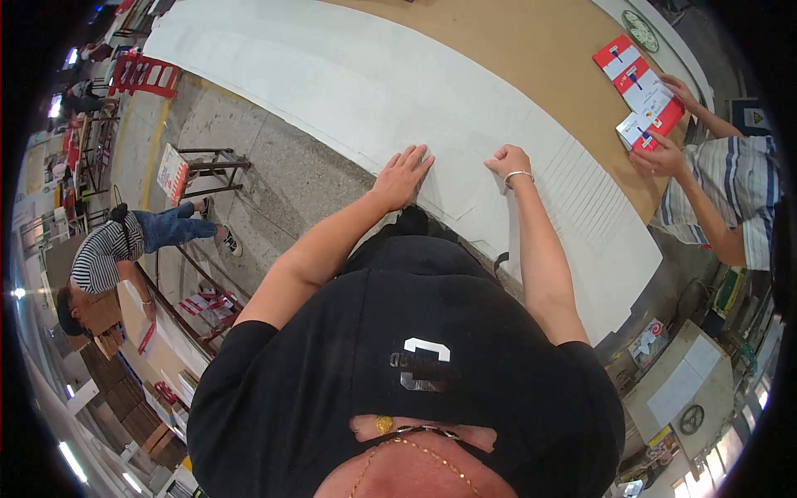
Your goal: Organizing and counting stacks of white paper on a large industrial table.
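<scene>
My left hand (pixel 403 176) lies palm down near the close edge of a long white sheet (pixel 365 91), its fingers stretched out and holding nothing. To the right, my right hand (pixel 508 161) rests on the same surface, curled into a fist with the thumb toward the left; nothing shows in it. A bracelet (pixel 520 175) circles that wrist. Beside the right forearm, a stack of thin white sheets (pixel 589 191) is fanned out, with edges showing as parallel lines.
Brown board (pixel 531 41) covers the table's far side. At the right, a co-worker's hands (pixel 660 158) hold red and white printed card pieces (pixel 635 79). On the left, a metal-framed stool (pixel 207 170) stands on the concrete floor (pixel 274 158), near another person in a striped shirt (pixel 104 253).
</scene>
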A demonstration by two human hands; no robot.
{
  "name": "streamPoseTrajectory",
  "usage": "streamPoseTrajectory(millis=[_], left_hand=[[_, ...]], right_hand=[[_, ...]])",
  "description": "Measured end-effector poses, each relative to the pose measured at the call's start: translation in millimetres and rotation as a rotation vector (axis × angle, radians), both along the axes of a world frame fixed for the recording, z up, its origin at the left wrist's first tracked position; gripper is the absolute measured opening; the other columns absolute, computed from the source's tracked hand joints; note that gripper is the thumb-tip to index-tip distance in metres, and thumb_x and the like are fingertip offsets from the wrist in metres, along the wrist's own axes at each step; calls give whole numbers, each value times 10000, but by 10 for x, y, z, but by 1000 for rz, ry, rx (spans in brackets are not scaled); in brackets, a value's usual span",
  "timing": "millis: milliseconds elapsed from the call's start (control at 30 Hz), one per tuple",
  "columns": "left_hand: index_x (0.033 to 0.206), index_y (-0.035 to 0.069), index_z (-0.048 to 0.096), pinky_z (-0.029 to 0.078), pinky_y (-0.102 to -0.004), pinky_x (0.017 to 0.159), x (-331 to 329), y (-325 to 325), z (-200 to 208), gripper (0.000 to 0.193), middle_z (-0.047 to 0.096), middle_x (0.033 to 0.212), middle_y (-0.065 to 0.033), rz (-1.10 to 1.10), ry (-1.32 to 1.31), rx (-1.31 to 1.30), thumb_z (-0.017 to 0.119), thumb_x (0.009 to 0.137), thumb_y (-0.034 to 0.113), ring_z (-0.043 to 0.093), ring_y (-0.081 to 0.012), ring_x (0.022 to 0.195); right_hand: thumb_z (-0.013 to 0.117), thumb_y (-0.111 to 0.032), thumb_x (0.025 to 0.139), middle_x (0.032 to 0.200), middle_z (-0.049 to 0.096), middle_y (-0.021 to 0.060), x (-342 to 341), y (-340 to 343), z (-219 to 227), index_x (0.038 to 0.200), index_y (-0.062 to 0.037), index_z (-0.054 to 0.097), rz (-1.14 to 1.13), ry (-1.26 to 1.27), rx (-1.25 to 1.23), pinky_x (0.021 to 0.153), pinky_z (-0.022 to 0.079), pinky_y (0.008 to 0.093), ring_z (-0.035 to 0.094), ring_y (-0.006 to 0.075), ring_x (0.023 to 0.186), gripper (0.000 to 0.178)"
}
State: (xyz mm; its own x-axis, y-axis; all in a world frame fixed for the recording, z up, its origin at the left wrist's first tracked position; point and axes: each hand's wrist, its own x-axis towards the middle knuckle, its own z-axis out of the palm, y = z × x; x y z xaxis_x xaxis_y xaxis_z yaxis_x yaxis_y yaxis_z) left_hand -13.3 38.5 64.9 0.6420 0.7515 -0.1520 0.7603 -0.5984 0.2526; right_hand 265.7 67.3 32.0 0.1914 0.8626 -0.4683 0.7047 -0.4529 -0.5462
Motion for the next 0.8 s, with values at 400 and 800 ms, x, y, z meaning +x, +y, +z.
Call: streamPoseTrajectory(millis=[400, 800], left_hand=[[1354, 16, 258, 245, -371, 1054, 80, -76, 30, 604, 223, 1435, -84, -126, -20, 29, 460, 790, 93, 245, -239, 1312], [1349, 42, 278, 249, -390, 1050, 116, -103, 31, 556, 227, 1429, -106, -94, -19, -15, 429, 817, 92, 242, -272, 1312]], right_hand=[[798, -277, 553, 666, 607, 65, 55, -10, 46, 690, -58, 575, 13, 16, 0, 589, 469, 300, 563, 172, 613, 341], [799, -266, 524, 685, 605, 87, 83, -41, 81, 660, -71, 538, 17, 12, 48, 585, 473, 316, 568, 208, 619, 354]])
